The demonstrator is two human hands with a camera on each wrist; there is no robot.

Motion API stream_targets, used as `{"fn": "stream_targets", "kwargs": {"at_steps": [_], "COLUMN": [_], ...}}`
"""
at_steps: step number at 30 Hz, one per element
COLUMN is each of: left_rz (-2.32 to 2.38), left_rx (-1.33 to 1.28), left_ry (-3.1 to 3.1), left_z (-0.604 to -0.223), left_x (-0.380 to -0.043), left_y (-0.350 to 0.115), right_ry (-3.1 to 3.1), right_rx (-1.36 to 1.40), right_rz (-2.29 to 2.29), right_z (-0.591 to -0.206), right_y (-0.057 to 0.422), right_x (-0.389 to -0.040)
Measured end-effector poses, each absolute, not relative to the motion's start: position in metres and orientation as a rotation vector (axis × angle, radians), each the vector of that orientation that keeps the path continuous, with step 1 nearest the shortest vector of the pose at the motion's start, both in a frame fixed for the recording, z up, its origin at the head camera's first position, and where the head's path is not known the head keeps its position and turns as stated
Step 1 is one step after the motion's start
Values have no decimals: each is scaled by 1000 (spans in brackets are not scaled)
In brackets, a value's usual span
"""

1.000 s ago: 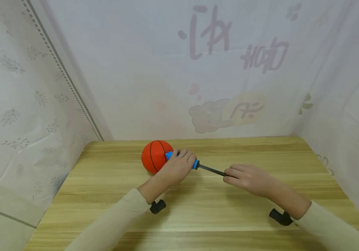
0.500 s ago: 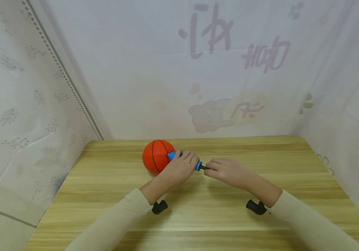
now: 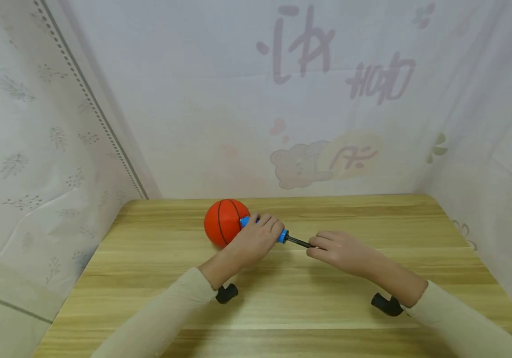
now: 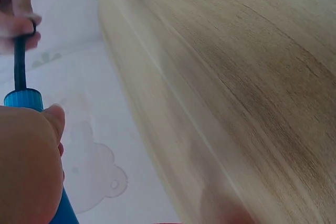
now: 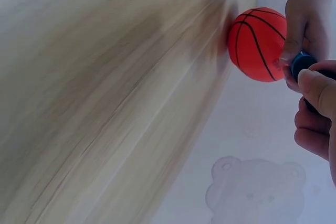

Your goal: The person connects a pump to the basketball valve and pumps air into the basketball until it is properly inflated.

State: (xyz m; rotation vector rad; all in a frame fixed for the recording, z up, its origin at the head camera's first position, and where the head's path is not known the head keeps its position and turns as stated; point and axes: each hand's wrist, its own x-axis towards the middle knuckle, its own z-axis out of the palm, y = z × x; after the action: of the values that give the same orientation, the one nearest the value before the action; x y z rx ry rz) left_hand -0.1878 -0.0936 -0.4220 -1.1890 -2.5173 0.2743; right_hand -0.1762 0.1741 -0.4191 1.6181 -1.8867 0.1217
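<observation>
An orange-red ball [image 3: 221, 223] with black basketball lines sits toward the back left of the table. My left hand [image 3: 259, 237] wraps round the blue barrel of a hand pump [image 3: 284, 235], whose blue tip meets the ball's right side. From the barrel's other end a black rod runs right to my right hand [image 3: 338, 251]. The right fingers grip the black handle, mostly hidden by them. In the left wrist view the rod [image 4: 20, 64] shows partly drawn out of the barrel. The right wrist view shows the ball [image 5: 257, 44] behind both hands.
The wood-grain table [image 3: 309, 308] reaches back to a pale printed cloth wall [image 3: 220, 99]. Patterned cloth [image 3: 27, 164] hangs along the left side too. Dark wrist-worn pieces [image 3: 387, 304] stick out beneath both forearms.
The right hand moved left toward the barrel, shortening the exposed rod, then came back right with the rod partly out. The left hand and ball shifted only slightly.
</observation>
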Motion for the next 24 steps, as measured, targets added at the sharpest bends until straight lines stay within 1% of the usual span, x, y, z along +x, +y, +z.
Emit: {"fn": "stream_targets", "kwargs": {"at_steps": [8, 13, 18, 24], "left_rz": [253, 287, 283, 319], "left_rx": [-1201, -1171, -1163, -1129], "left_ry": [-2520, -2547, -2538, -2576], "left_z": [-420, -418, -418, -419], "left_x": [-189, -190, -190, -188], "left_y": [-96, -99, -96, -90], "right_ry": [-1897, -1888, -1906, -1930], "right_rx": [1617, 1613, 1625, 1614], "right_rz": [83, 74, 80, 56], "right_z": [-415, -415, -414, -414], "right_y": [203, 212, 207, 185], "right_x": [-164, -162, -166, -175]}}
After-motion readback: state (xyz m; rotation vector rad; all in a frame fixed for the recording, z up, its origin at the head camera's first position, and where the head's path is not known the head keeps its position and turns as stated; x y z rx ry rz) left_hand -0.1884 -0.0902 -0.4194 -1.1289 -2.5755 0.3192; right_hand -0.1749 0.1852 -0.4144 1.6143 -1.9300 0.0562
